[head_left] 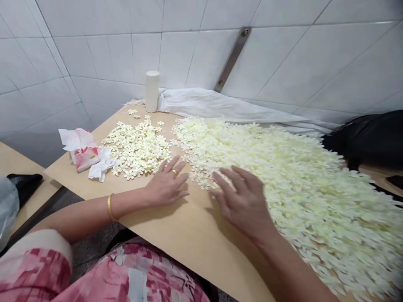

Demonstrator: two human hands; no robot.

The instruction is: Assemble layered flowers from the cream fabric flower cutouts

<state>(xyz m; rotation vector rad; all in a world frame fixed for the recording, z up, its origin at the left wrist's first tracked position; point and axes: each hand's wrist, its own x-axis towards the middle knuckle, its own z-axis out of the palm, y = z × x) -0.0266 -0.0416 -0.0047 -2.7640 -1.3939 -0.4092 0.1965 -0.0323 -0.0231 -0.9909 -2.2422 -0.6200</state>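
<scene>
My left hand (166,183) rests palm down on the wooden table (189,235), fingers spread, by the lower right edge of a small heap of white flowers with yellow centres (138,147). A ring and a yellow bracelet (109,207) show on that arm. To the right, my right hand (241,201) hovers over the table with fingers apart, its tips near the left edge of a much larger pile of pale yellow-white flowers (302,180). I see nothing held in either hand. A few flowers (201,180) lie between the two heaps.
Left of the small heap sit a tissue pack (83,151) and a crumpled tissue (102,163). A white cylinder (152,92) stands at the back beside white cloth (201,102) along the tiled wall. A black bag (368,138) lies at the right.
</scene>
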